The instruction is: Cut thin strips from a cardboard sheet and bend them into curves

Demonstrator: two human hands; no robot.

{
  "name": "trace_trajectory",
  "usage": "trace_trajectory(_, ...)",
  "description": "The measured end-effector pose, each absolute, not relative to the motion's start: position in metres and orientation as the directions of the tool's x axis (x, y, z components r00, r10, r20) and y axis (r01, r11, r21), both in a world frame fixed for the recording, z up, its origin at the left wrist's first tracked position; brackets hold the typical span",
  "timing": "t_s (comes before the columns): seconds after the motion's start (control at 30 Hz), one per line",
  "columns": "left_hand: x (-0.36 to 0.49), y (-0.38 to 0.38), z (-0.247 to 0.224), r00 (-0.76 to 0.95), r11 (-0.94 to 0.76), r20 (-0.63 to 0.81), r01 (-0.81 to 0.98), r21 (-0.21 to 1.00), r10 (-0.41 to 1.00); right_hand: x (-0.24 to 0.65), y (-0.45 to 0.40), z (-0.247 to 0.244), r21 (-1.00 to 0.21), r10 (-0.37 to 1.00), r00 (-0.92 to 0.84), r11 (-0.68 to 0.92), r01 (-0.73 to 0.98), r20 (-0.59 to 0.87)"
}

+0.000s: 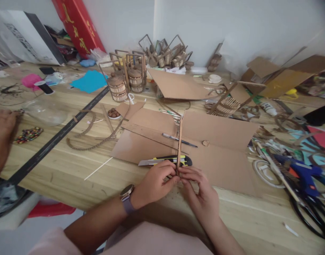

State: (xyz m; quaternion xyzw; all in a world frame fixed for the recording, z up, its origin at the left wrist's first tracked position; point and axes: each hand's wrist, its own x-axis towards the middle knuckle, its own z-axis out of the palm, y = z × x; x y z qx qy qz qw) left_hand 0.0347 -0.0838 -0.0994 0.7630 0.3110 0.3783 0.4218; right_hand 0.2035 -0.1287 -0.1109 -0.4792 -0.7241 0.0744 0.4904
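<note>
A narrow cardboard strip (180, 141) stands roughly upright between my hands, its lower end pinched by both. My left hand (158, 180), with a watch on the wrist, grips it from the left, thumb and fingers together. From the right, my right hand (201, 193) pinches the same end. Just behind my fingers lies a yellow and black utility knife (157, 160), blade out to the left, on the brown cardboard sheet (226, 166). A pen (187, 142) rests farther back on the sheet, partly hidden behind the strip.
Small woven baskets with tall handles (118, 89) stand at the back. A blue glue gun (300, 170) and black-handled scissors (306, 216) lie right among scraps. Left are a curved corrugated strip (90, 147), a thin stick (98, 168) and another person's hand (3, 134).
</note>
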Motion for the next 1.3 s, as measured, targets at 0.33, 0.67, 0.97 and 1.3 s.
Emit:
trace_trajectory(0.33, 0.0357, -0.0862, -0.0994, 0.562, -0.474, 0.304, 0.182, 0.862, 0.769, 0.2091, -0.1309, -0.1120, -0.625, 0.792, 0.012, 0.473, 0.621, 0.611)
trace_trajectory(0.67, 0.0344, -0.0856, -0.0986, 0.634, -0.532, 0.317, 0.179, 0.828, 0.706, 0.2112, -0.1321, -0.1153, -0.792, 0.861, 0.136, 0.375, 0.482, 0.491)
trace_trajectory(0.97, 0.0333, -0.0828, -0.0931, 0.611, -0.386, 0.196, 0.195, 0.902, 0.767, 0.2055, -0.1347, -0.1167, -0.717, 0.812, 0.023, 0.500, 0.486, 0.583)
trace_trajectory(1.3, 0.0355, -0.0871, -0.0962, 0.595, -0.442, 0.276, 0.150, 0.884, 0.755, 0.2050, -0.1305, -0.1124, -0.574, 0.766, -0.053, 0.524, 0.629, 0.641)
